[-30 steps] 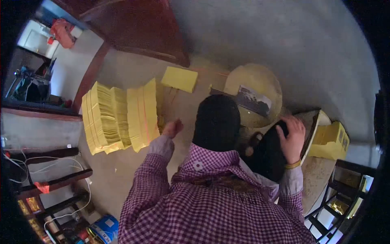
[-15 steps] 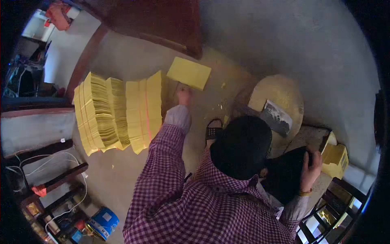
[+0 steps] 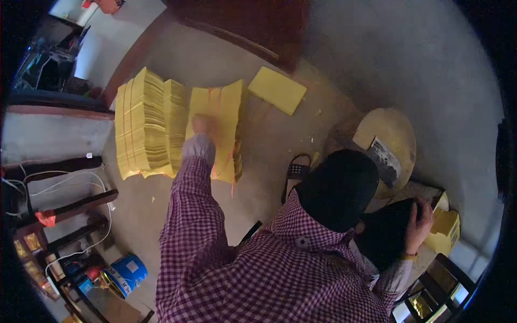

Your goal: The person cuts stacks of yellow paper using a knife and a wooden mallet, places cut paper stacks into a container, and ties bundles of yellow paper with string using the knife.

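Left hand [image 3: 204, 125] a blur over your tied bundle [image 3: 230, 116] on the floor [image 3: 261, 148]; grip, can't tell. Right hand [image 3: 421, 223], fingers loosely spread, rests on your knee [image 3: 385, 231], right of the bundle. String [image 3: 232, 189] already binds bundle; yellow block [image 3: 277, 90], beyond it, shows none.

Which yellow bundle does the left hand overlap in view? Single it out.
The row's rightmost bundle: the left hand covers part of its broad face. The row's other bundles sit left of it; the lone block is apart.
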Demonstrator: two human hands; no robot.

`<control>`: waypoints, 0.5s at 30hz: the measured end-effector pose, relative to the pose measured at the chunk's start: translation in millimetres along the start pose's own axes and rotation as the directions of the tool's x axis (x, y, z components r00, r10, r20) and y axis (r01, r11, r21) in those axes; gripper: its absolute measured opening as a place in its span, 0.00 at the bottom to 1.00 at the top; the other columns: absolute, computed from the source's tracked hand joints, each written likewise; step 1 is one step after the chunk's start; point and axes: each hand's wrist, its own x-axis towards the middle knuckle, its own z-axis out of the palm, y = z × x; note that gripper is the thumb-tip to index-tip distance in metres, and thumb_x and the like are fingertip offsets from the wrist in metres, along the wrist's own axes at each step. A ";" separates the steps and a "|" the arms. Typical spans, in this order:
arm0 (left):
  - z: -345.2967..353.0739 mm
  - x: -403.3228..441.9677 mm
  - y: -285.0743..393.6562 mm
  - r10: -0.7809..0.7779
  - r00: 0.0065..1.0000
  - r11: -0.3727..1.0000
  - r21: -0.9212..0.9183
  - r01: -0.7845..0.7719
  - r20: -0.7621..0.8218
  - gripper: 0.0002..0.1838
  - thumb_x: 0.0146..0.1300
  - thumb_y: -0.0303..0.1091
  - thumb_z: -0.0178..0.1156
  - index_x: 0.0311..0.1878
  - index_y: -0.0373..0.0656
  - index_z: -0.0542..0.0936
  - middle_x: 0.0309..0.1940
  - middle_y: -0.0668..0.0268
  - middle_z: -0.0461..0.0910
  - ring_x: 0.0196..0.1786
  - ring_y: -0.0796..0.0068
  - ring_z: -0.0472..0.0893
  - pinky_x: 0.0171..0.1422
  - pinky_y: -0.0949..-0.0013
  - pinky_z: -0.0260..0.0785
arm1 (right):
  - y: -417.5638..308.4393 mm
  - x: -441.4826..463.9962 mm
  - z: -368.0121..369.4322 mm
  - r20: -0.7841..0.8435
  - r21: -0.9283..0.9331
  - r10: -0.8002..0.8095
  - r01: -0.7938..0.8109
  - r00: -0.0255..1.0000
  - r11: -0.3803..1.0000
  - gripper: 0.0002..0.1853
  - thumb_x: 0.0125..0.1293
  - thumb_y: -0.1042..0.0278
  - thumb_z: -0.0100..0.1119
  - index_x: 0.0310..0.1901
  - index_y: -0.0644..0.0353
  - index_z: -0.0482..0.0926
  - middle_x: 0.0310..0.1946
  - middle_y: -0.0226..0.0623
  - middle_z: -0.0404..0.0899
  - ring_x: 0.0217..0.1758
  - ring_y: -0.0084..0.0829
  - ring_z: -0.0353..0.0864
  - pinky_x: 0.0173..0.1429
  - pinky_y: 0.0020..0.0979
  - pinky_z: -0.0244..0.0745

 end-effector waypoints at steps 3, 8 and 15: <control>4.4 5.9 14.5 0.121 0.984 0.922 0.352 -0.160 0.130 0.11 0.53 0.42 0.55 0.28 0.47 0.82 0.28 0.63 0.81 0.33 0.66 0.81 0.33 0.63 0.71 | 2.7 -2.0 2.6 -0.007 0.025 -0.004 0.004 1.000 1.000 0.10 0.59 0.69 0.53 0.41 0.61 0.76 0.40 0.43 0.76 0.45 0.43 0.73 0.52 0.37 0.65; 2.9 18.2 21.5 0.187 0.959 0.912 0.325 -0.250 0.215 0.10 0.53 0.38 0.53 0.26 0.45 0.80 0.25 0.63 0.78 0.30 0.68 0.79 0.30 0.65 0.69 | 5.1 -2.7 5.4 -0.078 -0.036 -0.084 0.081 0.993 0.996 0.09 0.61 0.68 0.52 0.40 0.62 0.76 0.37 0.43 0.76 0.42 0.43 0.74 0.48 0.37 0.67; -36.7 -2.1 -9.3 0.222 0.974 0.974 -0.049 -0.220 0.049 0.08 0.54 0.33 0.51 0.24 0.43 0.78 0.21 0.63 0.76 0.25 0.71 0.76 0.26 0.69 0.65 | 6.7 -2.9 4.3 -0.054 -0.020 -0.025 0.024 0.998 1.000 0.10 0.60 0.69 0.55 0.41 0.64 0.76 0.40 0.44 0.76 0.45 0.43 0.73 0.52 0.37 0.67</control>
